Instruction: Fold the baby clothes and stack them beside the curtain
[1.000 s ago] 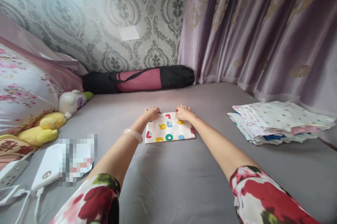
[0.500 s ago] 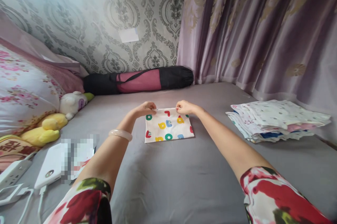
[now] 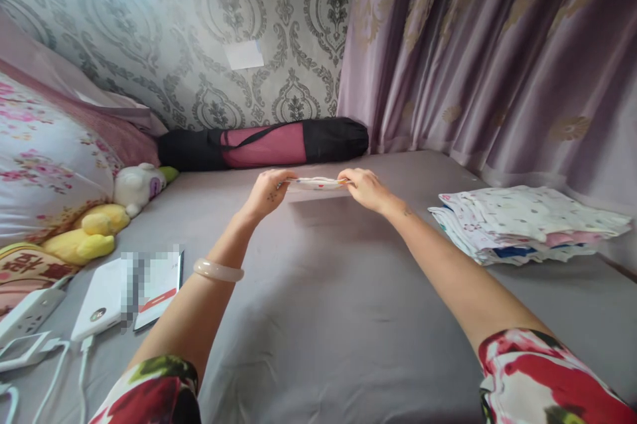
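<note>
A folded white cloth (image 3: 318, 184) with colourful print is held up above the grey bed sheet (image 3: 318, 318), seen nearly edge-on, so its printed face is mostly out of sight. My left hand (image 3: 271, 193) pinches its left end, and my right hand (image 3: 367, 188) pinches its right end. Below the cloth a shadow falls on the sheet. A pale bangle (image 3: 217, 270) circles my left forearm. To the right of my right hand lies a stack of folded cloths (image 3: 532, 221), mostly white with small prints.
At the back, a long black and dark pink bag (image 3: 263, 145) lies along the wall. Plush toys (image 3: 139, 188) and a floral pillow (image 3: 50, 165) line the left. Nearer are a white power bank (image 3: 102, 298), a power strip (image 3: 32, 311) and cables. A purple curtain (image 3: 472, 66) hangs right.
The printed cloth has gone from lying flat on the sheet to being lifted off it, tilted edge-on between both hands. Both hands have risen and moved slightly farther away.
</note>
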Motion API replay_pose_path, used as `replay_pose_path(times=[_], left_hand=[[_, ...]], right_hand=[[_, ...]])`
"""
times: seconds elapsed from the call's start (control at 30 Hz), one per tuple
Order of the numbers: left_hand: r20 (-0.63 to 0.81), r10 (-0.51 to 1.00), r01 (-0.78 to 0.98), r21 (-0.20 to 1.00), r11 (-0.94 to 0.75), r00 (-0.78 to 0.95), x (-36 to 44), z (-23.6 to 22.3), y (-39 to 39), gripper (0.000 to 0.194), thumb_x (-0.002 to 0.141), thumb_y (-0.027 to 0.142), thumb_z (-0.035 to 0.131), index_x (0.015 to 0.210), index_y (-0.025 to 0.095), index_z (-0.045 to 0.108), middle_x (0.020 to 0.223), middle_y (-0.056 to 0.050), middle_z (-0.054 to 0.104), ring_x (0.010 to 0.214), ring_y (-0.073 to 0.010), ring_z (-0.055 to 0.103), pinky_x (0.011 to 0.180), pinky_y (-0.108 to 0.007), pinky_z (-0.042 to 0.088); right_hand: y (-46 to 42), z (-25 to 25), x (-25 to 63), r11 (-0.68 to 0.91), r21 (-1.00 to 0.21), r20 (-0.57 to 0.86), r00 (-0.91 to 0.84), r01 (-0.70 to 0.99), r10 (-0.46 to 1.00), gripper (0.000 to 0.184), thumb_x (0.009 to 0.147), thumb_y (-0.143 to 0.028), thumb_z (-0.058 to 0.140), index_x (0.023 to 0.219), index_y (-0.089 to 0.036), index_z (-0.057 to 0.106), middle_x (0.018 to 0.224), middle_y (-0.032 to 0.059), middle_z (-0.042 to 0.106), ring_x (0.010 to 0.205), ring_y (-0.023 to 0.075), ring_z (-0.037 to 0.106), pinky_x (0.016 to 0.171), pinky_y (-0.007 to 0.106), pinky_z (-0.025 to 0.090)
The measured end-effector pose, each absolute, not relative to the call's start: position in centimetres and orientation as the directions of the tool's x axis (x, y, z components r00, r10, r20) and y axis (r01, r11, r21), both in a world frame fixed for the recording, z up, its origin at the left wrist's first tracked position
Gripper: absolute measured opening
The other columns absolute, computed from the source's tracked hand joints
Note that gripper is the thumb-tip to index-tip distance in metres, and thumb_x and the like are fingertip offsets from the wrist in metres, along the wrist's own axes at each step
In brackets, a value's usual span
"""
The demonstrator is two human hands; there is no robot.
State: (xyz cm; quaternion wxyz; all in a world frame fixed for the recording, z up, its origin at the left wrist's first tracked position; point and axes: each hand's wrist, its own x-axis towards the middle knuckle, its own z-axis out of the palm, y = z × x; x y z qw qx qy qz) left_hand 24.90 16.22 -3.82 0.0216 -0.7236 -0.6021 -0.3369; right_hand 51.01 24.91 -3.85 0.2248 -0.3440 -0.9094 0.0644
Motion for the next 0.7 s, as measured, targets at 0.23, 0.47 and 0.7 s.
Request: replay_pose_path(times=[0.23, 0.47, 0.7], left_hand=[[0.421, 0.874, 0.901, 0.238, -0.363, 0.241, 26.2, -9.7, 11.0, 0.036, 0.088, 0.011, 0.037, 0.105, 0.023, 0.067, 0.106, -0.004, 0.072, 0.101, -0.0169, 0.064, 0.106, -0.037, 0.035], [0.198, 0.922, 0.898, 0.229, -0.375, 0.334, 27.3, -11.3, 7.6, 0.050, 0.077, 0.001, 0.037, 0.112, 0.025, 0.062, 0.118, -0.004, 0.068, 0.115, -0.0169, 0.058, 0.110, -0.040, 0.029], [0.125, 0.954, 0.914, 0.275, -0.299, 0.274, 28.4, -9.8, 7.9, 0.026, 0.078, 0.015, 0.046, 0.089, 0.024, 0.068, 0.099, -0.003, 0.072, 0.094, -0.0199, 0.064, 0.096, -0.036, 0.041]], right_hand=[[20.6, -9.9, 53.4, 0.832, -0.177, 0.334, -0.763, 0.526, 0.553, 0.034, 0.088, -0.004, 0.040, 0.106, -0.018, 0.066, 0.106, 0.0085, 0.069, 0.105, 0.0198, 0.057, 0.097, 0.032, 0.036], [18.0, -12.4, 54.7, 0.850, -0.223, 0.239, -0.819, 0.477, 0.522, 0.040, 0.087, -0.002, 0.037, 0.110, -0.020, 0.064, 0.115, 0.0079, 0.066, 0.114, 0.0189, 0.054, 0.097, 0.032, 0.037], [18.0, -10.5, 53.7, 0.812, -0.200, 0.068, -0.819, 0.548, 0.570, 0.038, 0.080, -0.002, 0.042, 0.099, -0.020, 0.069, 0.107, 0.0053, 0.070, 0.103, 0.0195, 0.060, 0.090, 0.030, 0.040]])
